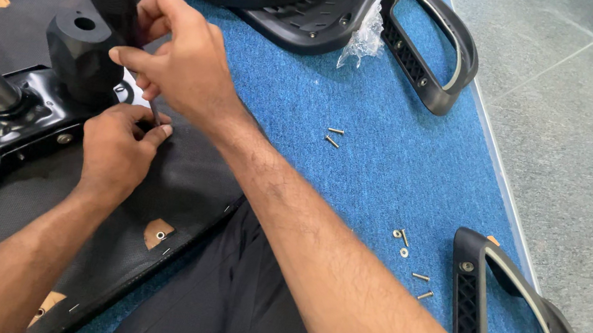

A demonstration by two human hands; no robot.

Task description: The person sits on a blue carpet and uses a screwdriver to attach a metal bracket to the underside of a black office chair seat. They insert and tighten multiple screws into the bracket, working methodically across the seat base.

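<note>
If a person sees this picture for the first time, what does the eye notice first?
Two hands meet at the centre left, the left hand and right hand working on the black metal mechanism of an upturned chair seat. Loose screws lie on the blue mat, with black armrests nearby.

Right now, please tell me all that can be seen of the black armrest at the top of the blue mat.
The black armrest is a closed loop of hard, plastic-looking material with a pale strip along its inner rim and a ribbed inner face with screw holes. It lies flat on the blue mat near its right edge. Crumpled clear plastic wrap lies against its left side. Neither hand touches it.
</note>
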